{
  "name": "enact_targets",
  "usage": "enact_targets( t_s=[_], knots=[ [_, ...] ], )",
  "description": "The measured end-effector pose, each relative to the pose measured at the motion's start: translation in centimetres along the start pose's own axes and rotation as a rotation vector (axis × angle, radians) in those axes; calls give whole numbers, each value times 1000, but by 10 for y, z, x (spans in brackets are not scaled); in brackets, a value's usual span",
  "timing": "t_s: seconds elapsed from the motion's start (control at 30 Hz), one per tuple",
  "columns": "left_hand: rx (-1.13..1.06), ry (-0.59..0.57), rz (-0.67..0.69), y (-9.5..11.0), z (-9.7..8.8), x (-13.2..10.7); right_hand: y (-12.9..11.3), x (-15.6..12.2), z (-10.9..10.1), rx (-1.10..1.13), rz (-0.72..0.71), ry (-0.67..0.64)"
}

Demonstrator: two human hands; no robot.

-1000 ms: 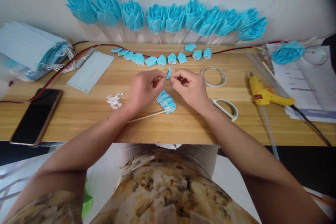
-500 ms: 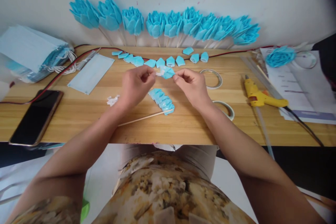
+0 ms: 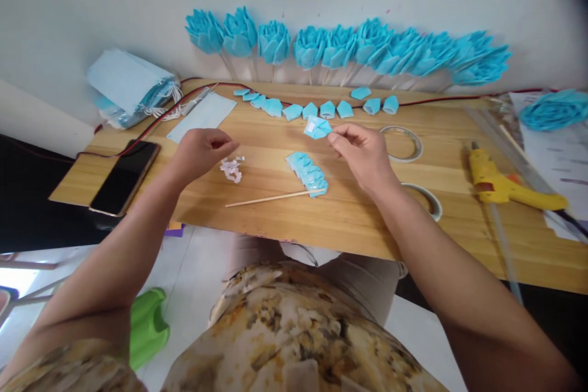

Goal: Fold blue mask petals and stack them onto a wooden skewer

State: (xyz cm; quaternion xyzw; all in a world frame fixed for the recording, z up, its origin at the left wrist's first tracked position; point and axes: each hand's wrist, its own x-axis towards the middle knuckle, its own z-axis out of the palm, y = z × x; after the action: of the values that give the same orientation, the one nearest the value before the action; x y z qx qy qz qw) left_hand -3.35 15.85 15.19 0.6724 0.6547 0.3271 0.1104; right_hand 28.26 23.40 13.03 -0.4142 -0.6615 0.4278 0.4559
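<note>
Between thumb and forefinger, my right hand (image 3: pixel 361 150) pinches a blue folded petal (image 3: pixel 318 127), which has a small white patch on its face. My left hand (image 3: pixel 206 150) is closed in a pinch above and left of a small pile of white paper scraps (image 3: pixel 233 169). What its fingertips hold, if anything, is too small to make out. Below the right hand lies an overlapping row of blue folded petals (image 3: pixel 307 171), with a thin wooden stick (image 3: pixel 271 198) resting across its lower end. More loose blue petals (image 3: pixel 327 109) form a line farther back.
Blue flowers on sticks (image 3: pixel 274 43) lean along the wall. Two tape rolls (image 3: pixel 416 147) and a yellow glue gun (image 3: pixel 493 180) lie to the right. At left are a phone (image 3: pixel 125 177), a flat pale blue sheet (image 3: pixel 204 115) and a stack of masks (image 3: pixel 131 82). A red-black cable crosses the back.
My left hand has come away from the blue petal and moved left towards the paper scraps. My right hand still holds the petal. The view has shifted left.
</note>
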Motion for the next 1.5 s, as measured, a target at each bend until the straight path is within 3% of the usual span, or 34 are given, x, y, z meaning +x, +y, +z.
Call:
enact_targets(
  t_s=[0.13, 0.23, 0.33, 0.5, 0.63, 0.73, 0.83, 0.97, 1.23, 1.5],
  knots=[
    [35, -97, 0, -10, 0, -1, 0, -1, 1, 16, 0, -16],
    [26, -48, 54, -4, -1, -2, -1, -2, 3, 13, 1, -39],
    [-81, 3, 84, 21, 5, 1, -3, -3, 4, 15, -4, -80],
    [-309, -163, 67, 74, 34, 16, -10, -4, 3, 20, 10, -137],
    [-492, -283, -40, 93, 50, 28, -12, -4, 1, 44, 1, -148],
    [-564, -296, -154, 97, 53, 35, -10, -4, -1, 31, 9, -153],
    [-604, -295, -183, 100, 55, 40, -8, -3, -5, 71, 48, -185],
    [-583, -338, -128, 105, 62, 44, -12, -3, -7, 119, 80, -215],
    [-487, -306, -30, 106, 74, 40, -10, -1, -4, 21, 67, -234],
    [-477, -325, -19, 100, 78, 40, -12, -2, -2, -49, 39, -219]
  ],
)
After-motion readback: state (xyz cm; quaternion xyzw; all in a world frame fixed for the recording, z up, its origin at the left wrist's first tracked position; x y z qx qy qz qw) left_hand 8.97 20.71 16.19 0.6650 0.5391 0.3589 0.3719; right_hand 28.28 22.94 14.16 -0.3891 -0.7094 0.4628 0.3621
